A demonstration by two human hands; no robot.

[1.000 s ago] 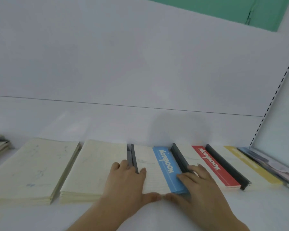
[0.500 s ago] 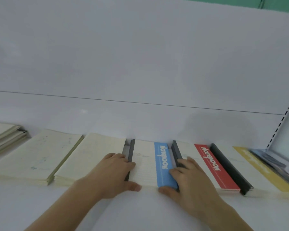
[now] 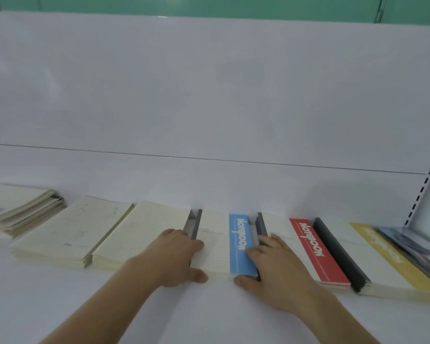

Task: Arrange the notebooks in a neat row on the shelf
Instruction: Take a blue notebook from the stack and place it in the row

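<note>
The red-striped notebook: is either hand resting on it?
No: both the left hand and right hand flank the blue-striped notebook; the red-striped notebook lies untouched to the right.

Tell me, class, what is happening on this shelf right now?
A person is squaring up the blue-banded notebook stack on the white shelf. The left hand presses against its left side and the right hand against its right, thumbs at the front edge. It lies in a row between the plain cream stacks and the red-banded stack; a yellow-banded stack follows.
</note>
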